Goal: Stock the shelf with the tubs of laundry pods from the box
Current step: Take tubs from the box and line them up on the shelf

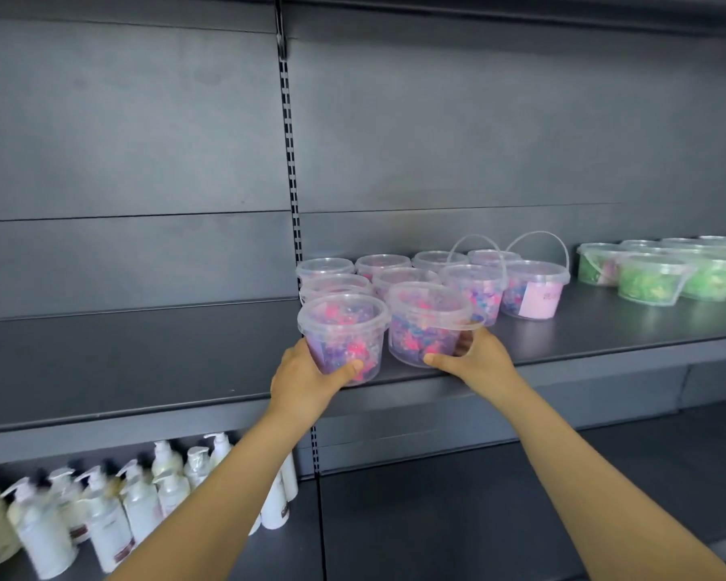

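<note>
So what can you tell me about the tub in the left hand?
The tub in the left hand is a round, see-through plastic pot, wider at the top, with a clear lid pressed on. It is packed with pink, purple and blue pods. It stands upright at the front edge of the dark shelf, whether resting on it or just above I cannot tell. The left hand grips its lower side, thumb across the front. Its neighbour, the tub in the right hand, sits close beside it.

Single head-worn view, close to the shelf [143, 362].
Camera faces forward and slightly down at the shelving; both forearms enter from the lower edge.
</note>
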Tool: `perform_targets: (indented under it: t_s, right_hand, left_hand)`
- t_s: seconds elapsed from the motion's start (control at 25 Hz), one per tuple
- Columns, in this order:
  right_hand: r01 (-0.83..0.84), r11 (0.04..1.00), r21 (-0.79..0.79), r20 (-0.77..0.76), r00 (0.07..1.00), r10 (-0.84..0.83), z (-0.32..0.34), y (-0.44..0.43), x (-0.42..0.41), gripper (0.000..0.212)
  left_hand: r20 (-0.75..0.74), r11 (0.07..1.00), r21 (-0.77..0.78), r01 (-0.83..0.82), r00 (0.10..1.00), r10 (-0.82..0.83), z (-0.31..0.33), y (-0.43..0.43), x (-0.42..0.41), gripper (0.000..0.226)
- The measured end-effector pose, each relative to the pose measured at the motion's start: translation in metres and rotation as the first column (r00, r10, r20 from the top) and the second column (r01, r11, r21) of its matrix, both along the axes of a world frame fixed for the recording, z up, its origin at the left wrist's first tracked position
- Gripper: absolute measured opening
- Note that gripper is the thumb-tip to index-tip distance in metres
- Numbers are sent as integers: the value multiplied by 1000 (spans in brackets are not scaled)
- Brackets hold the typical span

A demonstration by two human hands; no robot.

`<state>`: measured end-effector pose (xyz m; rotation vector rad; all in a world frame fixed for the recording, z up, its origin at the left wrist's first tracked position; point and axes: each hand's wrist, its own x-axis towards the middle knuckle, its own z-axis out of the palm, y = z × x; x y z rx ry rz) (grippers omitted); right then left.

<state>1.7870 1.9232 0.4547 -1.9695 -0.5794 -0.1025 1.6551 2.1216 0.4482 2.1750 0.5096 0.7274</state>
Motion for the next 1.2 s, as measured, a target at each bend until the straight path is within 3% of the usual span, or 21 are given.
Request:
perform_targets:
  t_s: [0.32,0.56,0.72,0.84,1.04,1.2]
  right_hand:
    - [142,970,-196,67,989,-131,14,-6,-3,73]
    - [70,955,-288,58,997,-56,17,-17,-7,70]
    - [25,925,-380,141,990,31,18,-45,-26,56]
    - [-4,810,-586,202,968,152,18,-92,-46,63]
    - [92,486,-869,271,911,312,24,-207,-79,64]
    - [183,415,-891,334,884,326,34,-301,-101,59]
  left_hand:
    - [-19,1000,-3,-15,1000,15,6,1,-1,53]
    - [-144,999,35,38,989,-32,13,-3,-2,63]
    - [-245,966,260,2,967,64,17,-14,-21,46]
    - [-310,864,503,-4,933,185,11,-41,-50,42]
    - [-465,693,695,191,855,230,14,-145,-106,40]
    - [-464,655,723,218,856,227,30,-245,-129,42]
